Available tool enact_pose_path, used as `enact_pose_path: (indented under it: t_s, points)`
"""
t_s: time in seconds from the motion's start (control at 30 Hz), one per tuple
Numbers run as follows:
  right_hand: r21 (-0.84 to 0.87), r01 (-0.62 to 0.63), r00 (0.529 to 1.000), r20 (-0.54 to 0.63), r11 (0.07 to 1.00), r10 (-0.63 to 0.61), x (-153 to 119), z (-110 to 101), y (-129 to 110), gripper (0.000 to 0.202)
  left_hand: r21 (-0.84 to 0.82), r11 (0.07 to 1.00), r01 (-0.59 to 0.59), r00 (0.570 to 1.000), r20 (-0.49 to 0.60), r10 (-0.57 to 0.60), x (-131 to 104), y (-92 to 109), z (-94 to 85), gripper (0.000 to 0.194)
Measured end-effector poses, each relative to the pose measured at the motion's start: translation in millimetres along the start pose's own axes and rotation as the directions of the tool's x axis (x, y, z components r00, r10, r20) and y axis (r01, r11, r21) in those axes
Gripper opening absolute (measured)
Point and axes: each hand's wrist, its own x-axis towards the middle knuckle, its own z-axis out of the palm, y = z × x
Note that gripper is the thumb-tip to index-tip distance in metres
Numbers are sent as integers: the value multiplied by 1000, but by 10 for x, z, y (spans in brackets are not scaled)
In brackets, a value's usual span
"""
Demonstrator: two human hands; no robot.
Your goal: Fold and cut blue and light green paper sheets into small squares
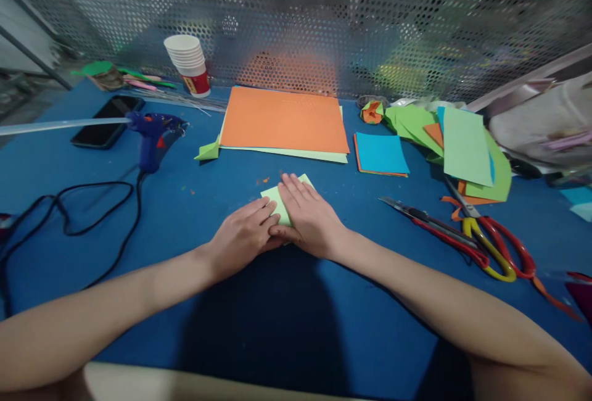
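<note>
A small pale green sheet of paper lies on the blue table, partly covered by both hands. My right hand rests flat on its right part, fingers stretched out and close together, pointing away from me. At the paper's left and near edge, my left hand has bent fingers pressed onto it, and its tips meet my right thumb. The paper's near part is hidden under the hands. Just beyond lies a stack of orange sheets, with a small folded green paper piece by its left corner.
A blue glue gun, phone and stacked paper cups are at left. To the right lie square blue papers, a paper flower, green sheets, a utility knife and scissors. Perforated metal borders the back.
</note>
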Motion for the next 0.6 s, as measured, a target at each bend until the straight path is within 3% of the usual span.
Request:
enact_pose_path:
  t_s: [0.3,0.6]
  points:
    - [-83,-60,998,15,995,61,-12,-29,80,89,37,999,-7,999,-47,9,-1,6,0,38]
    - [-94,-81,997,0,992,81,-25,-40,180,90,33,999,26,1000,-15,-26,-30,7,24,33]
